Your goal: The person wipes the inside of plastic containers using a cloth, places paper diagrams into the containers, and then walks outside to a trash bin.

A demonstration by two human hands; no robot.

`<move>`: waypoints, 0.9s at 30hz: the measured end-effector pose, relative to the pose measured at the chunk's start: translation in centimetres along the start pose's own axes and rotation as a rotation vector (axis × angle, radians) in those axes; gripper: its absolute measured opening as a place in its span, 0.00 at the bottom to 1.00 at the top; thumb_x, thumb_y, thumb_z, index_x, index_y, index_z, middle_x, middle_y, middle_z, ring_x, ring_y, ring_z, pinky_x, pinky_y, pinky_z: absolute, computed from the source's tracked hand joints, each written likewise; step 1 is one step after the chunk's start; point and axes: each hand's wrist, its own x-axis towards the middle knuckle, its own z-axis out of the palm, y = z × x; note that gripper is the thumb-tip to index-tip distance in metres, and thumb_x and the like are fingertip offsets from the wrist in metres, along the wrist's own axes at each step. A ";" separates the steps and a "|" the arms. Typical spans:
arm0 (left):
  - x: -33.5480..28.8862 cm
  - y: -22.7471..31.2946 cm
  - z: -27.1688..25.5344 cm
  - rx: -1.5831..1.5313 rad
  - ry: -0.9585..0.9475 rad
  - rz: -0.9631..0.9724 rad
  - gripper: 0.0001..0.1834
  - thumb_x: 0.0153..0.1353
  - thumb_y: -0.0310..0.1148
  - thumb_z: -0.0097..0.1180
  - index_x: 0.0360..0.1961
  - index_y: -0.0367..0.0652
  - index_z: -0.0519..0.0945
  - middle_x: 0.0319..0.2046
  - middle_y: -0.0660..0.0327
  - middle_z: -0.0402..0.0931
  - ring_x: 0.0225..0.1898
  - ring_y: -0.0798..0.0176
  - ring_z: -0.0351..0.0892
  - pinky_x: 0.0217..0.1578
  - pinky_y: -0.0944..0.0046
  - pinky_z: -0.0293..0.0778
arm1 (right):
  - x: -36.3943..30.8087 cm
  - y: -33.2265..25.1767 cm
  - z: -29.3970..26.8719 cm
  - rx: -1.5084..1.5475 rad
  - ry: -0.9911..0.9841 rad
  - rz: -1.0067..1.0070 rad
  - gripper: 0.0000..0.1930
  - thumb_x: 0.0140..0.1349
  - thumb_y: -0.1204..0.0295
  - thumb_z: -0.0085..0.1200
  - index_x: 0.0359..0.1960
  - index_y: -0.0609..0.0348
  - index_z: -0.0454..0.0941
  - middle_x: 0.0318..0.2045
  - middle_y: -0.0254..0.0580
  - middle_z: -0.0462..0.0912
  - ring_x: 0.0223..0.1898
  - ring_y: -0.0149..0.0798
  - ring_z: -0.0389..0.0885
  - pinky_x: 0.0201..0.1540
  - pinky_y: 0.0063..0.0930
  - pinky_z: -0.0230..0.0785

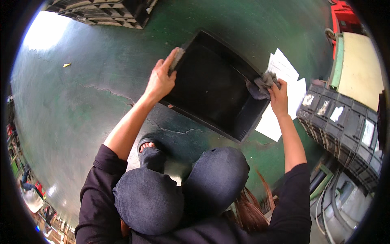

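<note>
A shallow black plastic tray [211,85] lies at a slant on the floor before my knees, its open side up. My left hand [161,81] is closed on its left wall, the thumb and fingers over the rim. A grey-brown patch shows beside those fingers; whether it is a label or a loose piece, I cannot tell. At the tray's right wall, my right hand [279,99] pinches a crumpled grey rag [267,82]. The rag is draped over the rim, and part of it hangs inside against the wall.
White printed sheets [295,95] lie on the green floor [97,61], partly beneath the tray's right side. A black crate [341,118] with torn labels stands at right, near a beige panel [359,67] and a red object [345,18]. Another dark crate [109,12] is at the far left.
</note>
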 end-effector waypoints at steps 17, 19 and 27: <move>-2.8 -1.9 0.4 0.013 0.015 -0.045 0.40 0.47 0.25 0.52 0.62 0.66 0.56 0.33 0.45 0.69 0.39 0.44 0.72 0.44 0.53 0.67 | -15.6 -17.2 0.3 0.229 0.003 0.133 0.19 0.47 0.77 0.57 0.44 0.46 0.77 0.39 0.47 0.67 0.39 0.47 0.71 0.40 0.34 0.68; -3.8 -3.2 0.2 -0.018 0.037 -0.062 0.40 0.46 0.25 0.52 0.62 0.66 0.56 0.35 0.43 0.69 0.41 0.43 0.72 0.45 0.52 0.67 | -13.1 -19.5 1.3 0.239 0.021 0.016 0.20 0.45 0.77 0.58 0.43 0.47 0.77 0.37 0.45 0.69 0.38 0.45 0.72 0.37 0.32 0.69; -5.6 -3.5 0.9 -0.887 -0.059 -0.362 0.30 0.59 0.53 0.45 0.58 0.47 0.65 0.47 0.57 0.71 0.46 0.66 0.70 0.48 0.66 0.64 | 0.4 -27.4 7.7 0.623 -0.072 -0.410 0.13 0.50 0.73 0.55 0.38 0.50 0.72 0.35 0.45 0.69 0.36 0.46 0.74 0.32 0.33 0.72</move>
